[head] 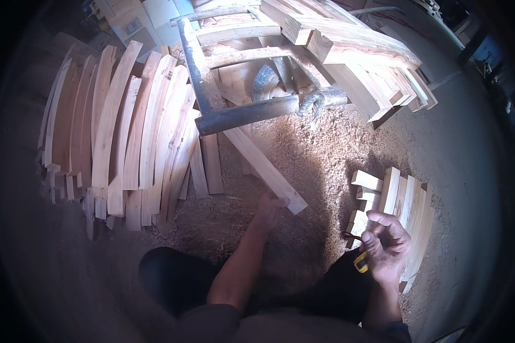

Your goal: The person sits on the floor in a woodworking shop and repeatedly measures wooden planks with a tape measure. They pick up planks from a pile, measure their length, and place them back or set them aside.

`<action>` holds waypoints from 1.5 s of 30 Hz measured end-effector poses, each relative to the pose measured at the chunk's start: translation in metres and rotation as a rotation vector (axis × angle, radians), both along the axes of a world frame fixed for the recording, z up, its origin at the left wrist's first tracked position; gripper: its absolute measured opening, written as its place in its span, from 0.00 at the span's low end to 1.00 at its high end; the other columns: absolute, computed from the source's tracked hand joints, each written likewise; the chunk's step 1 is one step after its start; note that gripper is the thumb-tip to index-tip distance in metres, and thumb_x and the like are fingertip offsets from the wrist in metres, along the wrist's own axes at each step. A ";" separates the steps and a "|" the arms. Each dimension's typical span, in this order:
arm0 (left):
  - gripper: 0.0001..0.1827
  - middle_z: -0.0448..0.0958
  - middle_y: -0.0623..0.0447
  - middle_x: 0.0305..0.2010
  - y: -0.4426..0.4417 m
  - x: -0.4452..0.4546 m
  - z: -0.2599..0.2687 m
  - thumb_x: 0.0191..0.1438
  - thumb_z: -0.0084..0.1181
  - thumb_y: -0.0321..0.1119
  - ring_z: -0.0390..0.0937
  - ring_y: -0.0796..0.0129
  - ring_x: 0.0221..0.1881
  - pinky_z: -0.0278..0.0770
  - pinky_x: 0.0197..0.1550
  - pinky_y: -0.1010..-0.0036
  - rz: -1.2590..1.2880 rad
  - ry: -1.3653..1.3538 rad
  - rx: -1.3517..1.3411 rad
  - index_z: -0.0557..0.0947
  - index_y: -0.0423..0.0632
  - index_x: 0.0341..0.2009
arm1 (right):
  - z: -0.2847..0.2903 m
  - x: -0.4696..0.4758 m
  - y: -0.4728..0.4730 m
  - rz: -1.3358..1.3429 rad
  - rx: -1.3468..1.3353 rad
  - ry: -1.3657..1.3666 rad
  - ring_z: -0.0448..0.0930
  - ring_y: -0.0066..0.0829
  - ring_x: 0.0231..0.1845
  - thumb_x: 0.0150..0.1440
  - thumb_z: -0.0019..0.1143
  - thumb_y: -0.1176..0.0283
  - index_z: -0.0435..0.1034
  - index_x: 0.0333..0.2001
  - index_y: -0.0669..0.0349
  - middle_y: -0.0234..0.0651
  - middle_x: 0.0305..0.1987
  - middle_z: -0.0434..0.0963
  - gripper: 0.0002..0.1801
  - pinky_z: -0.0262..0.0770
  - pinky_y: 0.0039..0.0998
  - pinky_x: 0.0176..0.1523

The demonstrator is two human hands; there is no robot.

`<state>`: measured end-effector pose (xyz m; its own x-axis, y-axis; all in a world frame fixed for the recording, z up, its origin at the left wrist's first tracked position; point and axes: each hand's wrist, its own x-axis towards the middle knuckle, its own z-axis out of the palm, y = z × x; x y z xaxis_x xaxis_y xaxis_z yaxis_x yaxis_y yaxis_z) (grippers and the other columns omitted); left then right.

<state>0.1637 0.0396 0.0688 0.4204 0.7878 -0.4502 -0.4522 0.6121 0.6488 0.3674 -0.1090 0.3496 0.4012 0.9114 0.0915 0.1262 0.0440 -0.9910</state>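
My left hand (pixel 269 210) grips a squared wooden strip (pixel 268 167) near its close end. That strip slants up and left, and its far part passes beneath a dark metal frame (pixel 249 113). Over a small stack of short wood pieces (pixel 397 193) on the right is my right hand (pixel 388 244), its fingers curled. A yellow and black tape measure (pixel 361 262) shows at the palm side of this hand, partly covered by it. By the thumb tip a thin dark brown piece (pixel 351 235) sticks out; I cannot tell whether it is a strap.
To the left stands a large pile of long wooden strips (pixel 120 128). Thick timber beams (pixel 347 43) rest at the upper right beside the frame. A ribbed hose or tyre-like part (pixel 266 81) sits inside the frame. Sawdust and shavings (pixel 317 145) cover the floor.
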 end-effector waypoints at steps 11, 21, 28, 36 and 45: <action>0.29 0.82 0.42 0.48 -0.153 0.157 0.052 0.51 0.70 0.36 0.82 0.57 0.49 0.80 0.50 0.64 -0.635 0.238 0.151 0.78 0.36 0.55 | 0.026 0.029 -0.048 0.041 -0.038 -0.196 0.71 0.13 0.23 0.57 0.71 0.80 0.77 0.53 0.69 0.24 0.24 0.74 0.20 0.68 0.19 0.31; 0.50 0.72 0.31 0.66 -0.148 0.233 -0.010 0.55 0.69 0.34 0.75 0.47 0.63 0.74 0.62 0.58 -0.809 0.349 0.268 0.55 0.34 0.75 | 0.020 0.074 -0.080 -0.099 -0.191 -0.128 0.70 0.13 0.25 0.58 0.72 0.75 0.77 0.52 0.70 0.24 0.25 0.74 0.19 0.66 0.17 0.33; 0.28 0.82 0.47 0.47 -0.008 0.206 -0.008 0.61 0.58 0.21 0.80 0.65 0.45 0.80 0.44 0.70 0.100 0.318 0.060 0.68 0.32 0.65 | 0.000 0.089 -0.087 -0.205 -0.074 -0.041 0.69 0.13 0.23 0.58 0.71 0.75 0.75 0.52 0.71 0.23 0.22 0.72 0.20 0.65 0.17 0.33; 0.44 0.70 0.38 0.67 0.165 0.031 -0.042 0.55 0.66 0.49 0.66 0.40 0.69 0.58 0.73 0.52 -0.007 1.908 0.439 0.65 0.40 0.69 | -0.009 0.110 -0.092 -0.296 -0.077 -0.086 0.73 0.16 0.17 0.59 0.72 0.67 0.74 0.53 0.70 0.26 0.21 0.73 0.23 0.66 0.16 0.24; 0.61 0.60 0.31 0.74 0.174 -0.014 -0.032 0.41 0.79 0.44 0.61 0.39 0.74 0.63 0.73 0.54 -0.119 1.604 0.310 0.57 0.42 0.75 | 0.005 0.102 -0.071 -0.187 -0.264 -0.092 0.77 0.16 0.24 0.65 0.61 0.70 0.74 0.56 0.64 0.32 0.31 0.80 0.17 0.70 0.18 0.26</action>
<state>0.1492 0.2138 0.0363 -0.2324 0.9252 -0.3001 0.8026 0.3567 0.4780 0.4690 -0.1801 0.3547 0.5651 0.8195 -0.0947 0.1968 -0.2454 -0.9492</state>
